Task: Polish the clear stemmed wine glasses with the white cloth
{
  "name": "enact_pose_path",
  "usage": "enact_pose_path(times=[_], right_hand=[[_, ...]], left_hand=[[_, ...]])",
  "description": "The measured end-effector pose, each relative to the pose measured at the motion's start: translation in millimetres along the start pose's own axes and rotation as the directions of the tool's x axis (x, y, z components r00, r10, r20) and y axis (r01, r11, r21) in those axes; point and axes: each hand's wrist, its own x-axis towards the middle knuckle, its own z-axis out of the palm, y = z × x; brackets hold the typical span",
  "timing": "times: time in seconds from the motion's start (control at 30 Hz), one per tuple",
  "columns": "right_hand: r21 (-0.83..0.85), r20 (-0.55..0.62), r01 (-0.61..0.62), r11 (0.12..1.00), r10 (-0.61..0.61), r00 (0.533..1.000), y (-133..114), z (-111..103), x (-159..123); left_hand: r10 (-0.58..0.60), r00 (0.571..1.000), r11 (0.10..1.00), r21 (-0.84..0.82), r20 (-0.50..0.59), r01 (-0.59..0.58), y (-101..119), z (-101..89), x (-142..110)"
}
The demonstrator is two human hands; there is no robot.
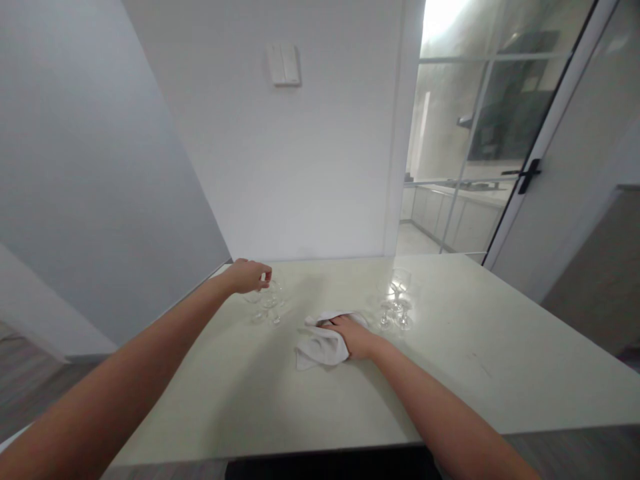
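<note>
My left hand (249,275) reaches over the left group of clear glasses (270,300). Its fingers are curled in a pinch at the top of one glass; the exact contact is hard to see through the transparent glass. A crumpled white cloth (323,347) lies near the middle of the table, and my right hand (351,337) grips its right side, with some fingers hidden in the folds. To the right of that hand stands a second group of clear glasses (397,300), several with short stems, close together.
The pale table (450,373) meets a white wall (300,167) at its far edge. A light switch (284,65) is on that wall. At the right, a glazed door (480,133) with a black handle (529,175) shows a kitchen behind.
</note>
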Motion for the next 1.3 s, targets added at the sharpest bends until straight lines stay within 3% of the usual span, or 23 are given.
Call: enact_pose_path(times=[0.2, 0.4, 0.7, 1.0, 1.1, 1.2, 1.3], right_hand=[[-0.009, -0.009, 0.018, 1.0, -0.018, 1.0, -2, -1, 0], [-0.01, -0.01, 0.011, 1.0, -0.011, 1.0, -3, -1, 0], [-0.029, -0.006, 0.013, 0.999, -0.013, 1.0, -3, -1, 1], [-0.03, -0.012, 0.011, 0.999, -0.011, 1.0, 0, 2, 1], [-0.035, -0.012, 0.021, 0.999, -0.022, 1.0, 2, 3, 1], [-0.049, -0.01, 0.037, 0.998, -0.038, 0.999, 3, 3, 2], [-0.067, -0.02, 0.057, 0.996, -0.059, 0.998, 3, 3, 3]], left_hand=[[0.006, 1.0, 1.0, -0.008, -0.028, -0.006, 1, 3.0, 1], [-0.034, 0.999, 0.997, -0.071, -0.012, 0.033, -3, 9.6, 4], [-0.11, 0.992, 0.994, -0.034, -0.068, 0.107, -3, 18.2, 10], [-0.142, 0.989, 0.989, -0.02, 0.047, 0.143, 0, 2.8, 7], [-0.168, 0.985, 0.986, 0.012, 0.038, 0.168, 13, -7.1, 0], [-0.167, 0.985, 0.985, 0.028, -0.05, 0.168, 41, -20.9, -8], [0.072, 0.991, 0.993, -0.086, -0.109, -0.081, 83, -36.9, -12]])
